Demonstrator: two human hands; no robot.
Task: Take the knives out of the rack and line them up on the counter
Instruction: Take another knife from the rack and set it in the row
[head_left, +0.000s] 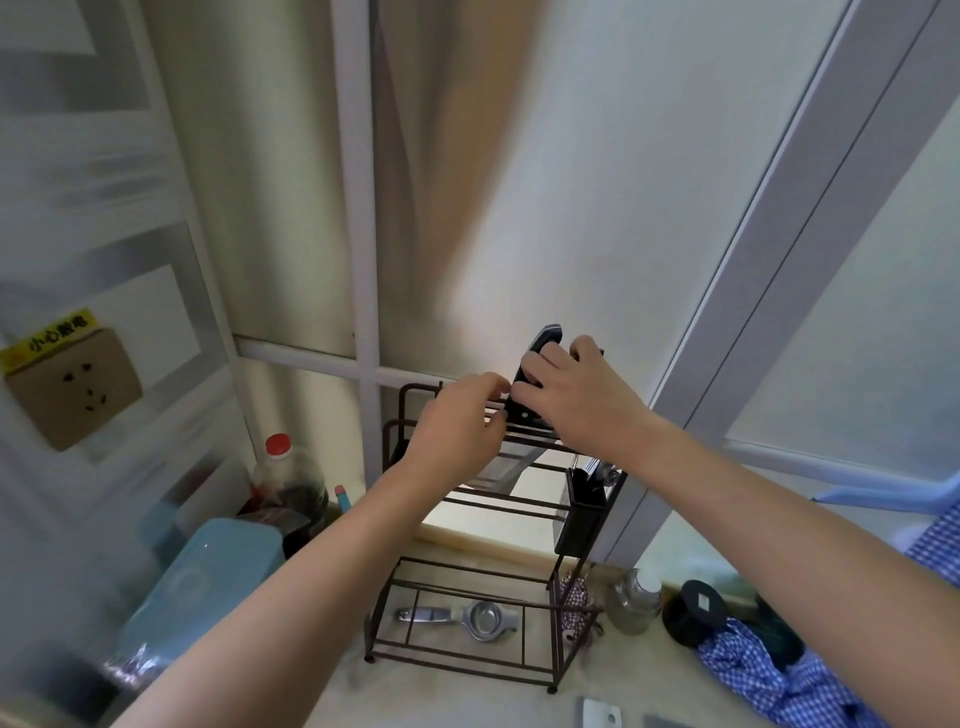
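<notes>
A dark metal wire rack (524, 506) stands on the beige counter (457, 699) against the window. A knife with a black handle (540, 358) sticks up from the rack's top slots, and its blade (506, 470) shows below between the bars. My right hand (582, 395) is closed around that handle. My left hand (462, 421) pinches the rack's top rail just left of the knife. A second dark handle peeks out behind my right hand; I cannot tell what it is.
A black utensil cup (584, 512) hangs on the rack's right side. A metal squeezer (467, 618) lies on the counter under the rack. A red-capped bottle (283, 475) and a blue box (208, 587) stand left; a steel flask (634, 600), black jar (693, 610) and checked cloth (758, 670) sit right.
</notes>
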